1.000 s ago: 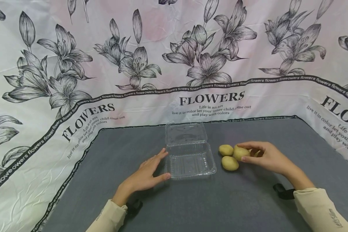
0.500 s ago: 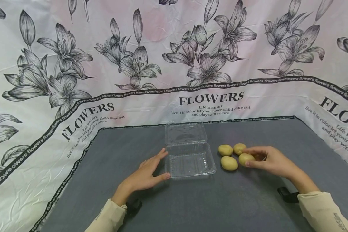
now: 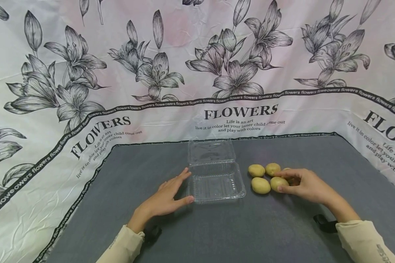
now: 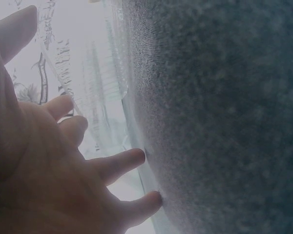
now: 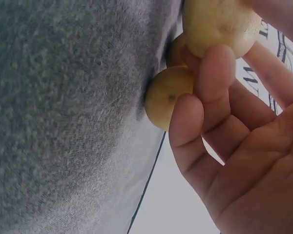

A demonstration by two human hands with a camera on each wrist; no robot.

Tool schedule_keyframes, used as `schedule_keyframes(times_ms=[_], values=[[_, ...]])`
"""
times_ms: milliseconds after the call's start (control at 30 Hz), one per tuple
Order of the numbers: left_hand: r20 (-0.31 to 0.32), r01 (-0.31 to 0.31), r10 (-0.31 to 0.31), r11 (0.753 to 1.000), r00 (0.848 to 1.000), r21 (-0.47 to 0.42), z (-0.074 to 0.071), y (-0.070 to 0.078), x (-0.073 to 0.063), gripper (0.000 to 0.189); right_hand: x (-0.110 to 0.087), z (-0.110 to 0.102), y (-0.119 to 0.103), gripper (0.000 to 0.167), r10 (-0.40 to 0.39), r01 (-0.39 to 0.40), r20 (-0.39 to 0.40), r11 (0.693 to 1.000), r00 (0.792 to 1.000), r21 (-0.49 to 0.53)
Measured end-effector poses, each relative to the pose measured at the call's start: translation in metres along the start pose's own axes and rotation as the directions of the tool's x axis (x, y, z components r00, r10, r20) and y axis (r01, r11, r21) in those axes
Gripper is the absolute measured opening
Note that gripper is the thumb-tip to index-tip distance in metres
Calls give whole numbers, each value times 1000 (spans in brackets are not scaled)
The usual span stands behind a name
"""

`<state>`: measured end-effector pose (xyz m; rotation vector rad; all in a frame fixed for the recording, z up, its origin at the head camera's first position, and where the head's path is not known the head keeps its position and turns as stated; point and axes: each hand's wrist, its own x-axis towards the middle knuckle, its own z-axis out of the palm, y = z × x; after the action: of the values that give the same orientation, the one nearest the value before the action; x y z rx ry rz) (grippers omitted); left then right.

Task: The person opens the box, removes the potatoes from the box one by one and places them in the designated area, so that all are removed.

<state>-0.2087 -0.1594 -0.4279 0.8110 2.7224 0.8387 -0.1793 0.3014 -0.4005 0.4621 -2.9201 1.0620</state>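
Observation:
In the head view, my right hand pinches a yellow potato between thumb and fingers, at the right of a small group. Three potatoes beside it show plainly: the far left one, the near left one and a far one. Part of another shows behind my fingers. The right wrist view shows the pinched potato up close, with another beyond my curled fingers. My left hand has its fingers spread along the left side of a clear plastic clamshell container, whose lid is raised.
The raised lid leans back toward the flower-printed cloth behind the grey table. The cloth also borders both sides. A dark strap-like piece shows at my right wrist.
My right hand has come slightly nearer with the pinched potato, which stood farther back among the group a second ago. A far potato behind it is now uncovered. My left hand stays put.

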Motion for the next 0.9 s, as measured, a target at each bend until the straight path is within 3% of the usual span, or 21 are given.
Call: schedule_keyframes(times_ms=[333, 600, 900], values=[[0, -1, 1, 1000, 1000, -1, 1, 1, 0, 86, -1, 8, -3, 46, 38, -44, -59, 994, 998, -103], [0, 1, -1, 1000, 1000, -4, 1, 1, 0, 86, -3, 16, -3, 46, 80, -93, -116, 988, 990, -119], [2, 8, -8, 1000, 1000, -8, 0, 2, 0, 86, -4, 18, -2, 47, 57, -74, -147, 991, 987, -112]])
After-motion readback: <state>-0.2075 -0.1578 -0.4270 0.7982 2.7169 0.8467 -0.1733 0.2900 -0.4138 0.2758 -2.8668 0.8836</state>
